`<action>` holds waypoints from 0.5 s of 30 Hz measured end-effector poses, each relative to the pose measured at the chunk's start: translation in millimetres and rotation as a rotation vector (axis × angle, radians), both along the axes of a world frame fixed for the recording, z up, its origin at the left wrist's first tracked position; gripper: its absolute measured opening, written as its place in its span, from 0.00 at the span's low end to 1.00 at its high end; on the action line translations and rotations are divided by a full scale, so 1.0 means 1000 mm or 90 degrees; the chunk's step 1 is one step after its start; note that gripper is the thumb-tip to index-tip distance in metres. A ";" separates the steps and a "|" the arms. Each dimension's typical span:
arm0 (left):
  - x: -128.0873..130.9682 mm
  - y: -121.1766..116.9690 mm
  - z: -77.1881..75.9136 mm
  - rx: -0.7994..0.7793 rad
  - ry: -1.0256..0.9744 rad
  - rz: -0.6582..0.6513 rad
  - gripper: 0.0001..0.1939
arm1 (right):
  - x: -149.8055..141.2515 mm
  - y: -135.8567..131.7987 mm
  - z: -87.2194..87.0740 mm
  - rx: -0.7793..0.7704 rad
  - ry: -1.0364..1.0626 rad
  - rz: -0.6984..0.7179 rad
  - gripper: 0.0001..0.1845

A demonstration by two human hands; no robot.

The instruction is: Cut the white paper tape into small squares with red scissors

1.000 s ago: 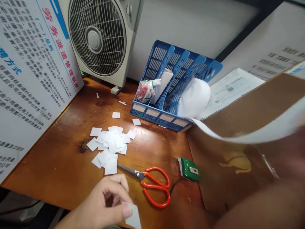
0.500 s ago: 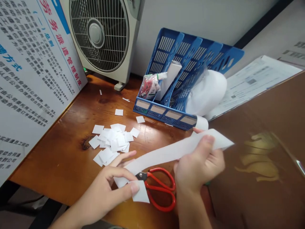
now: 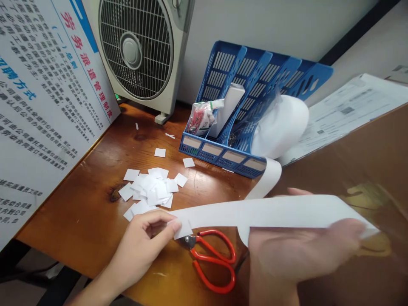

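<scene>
A long white paper strip (image 3: 255,210) stretches between my two hands above the table. My left hand (image 3: 143,238) pinches its left end together with a small white paper square (image 3: 184,229). At the right, my right hand (image 3: 299,250), blurred, grips the strip with the thumb in front and the fingers mostly hidden behind it. More of the strip loops down from the blue file rack (image 3: 223,157). Red-handled scissors (image 3: 215,259) lie on the table below, their blades mostly hidden by the left hand and the square. A pile of cut paper squares (image 3: 153,189) lies beyond my left hand.
The rack holds a white roll in plastic (image 3: 282,125), a long white box (image 3: 228,108) and a bag of red items (image 3: 201,119). A box fan (image 3: 137,51) stands behind. A printed board (image 3: 47,106) borders the left, a brown box (image 3: 357,170) the right.
My right hand has moved right and slightly down, drawing the strip out straighter. My left hand has shifted a little left and up, with the small square still in its pinch.
</scene>
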State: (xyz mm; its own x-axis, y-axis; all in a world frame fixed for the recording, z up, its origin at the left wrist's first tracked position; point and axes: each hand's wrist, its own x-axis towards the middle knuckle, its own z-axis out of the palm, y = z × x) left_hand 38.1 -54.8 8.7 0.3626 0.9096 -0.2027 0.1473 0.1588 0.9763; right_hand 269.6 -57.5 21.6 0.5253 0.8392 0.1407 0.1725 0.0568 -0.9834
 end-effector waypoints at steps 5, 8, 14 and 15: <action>0.004 0.008 0.010 0.036 -0.021 -0.022 0.10 | -0.034 -0.007 -0.009 -0.073 -0.008 0.137 0.28; 0.001 0.012 0.013 0.078 0.011 0.003 0.10 | -0.047 -0.013 -0.014 -0.151 0.024 0.266 0.23; -0.007 0.022 0.010 0.056 0.044 0.059 0.08 | -0.048 -0.013 -0.018 -0.223 0.041 0.346 0.20; -0.007 0.023 0.009 0.036 0.033 0.058 0.08 | -0.048 -0.012 -0.019 -0.226 0.046 0.349 0.20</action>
State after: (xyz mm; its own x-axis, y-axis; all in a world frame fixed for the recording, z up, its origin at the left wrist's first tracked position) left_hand 30.8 -31.4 17.5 0.2687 0.9488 -0.1662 0.1859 0.1183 0.9754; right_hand 221.9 -69.6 2.6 0.0066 0.9769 -0.2136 0.1439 -0.2123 -0.9666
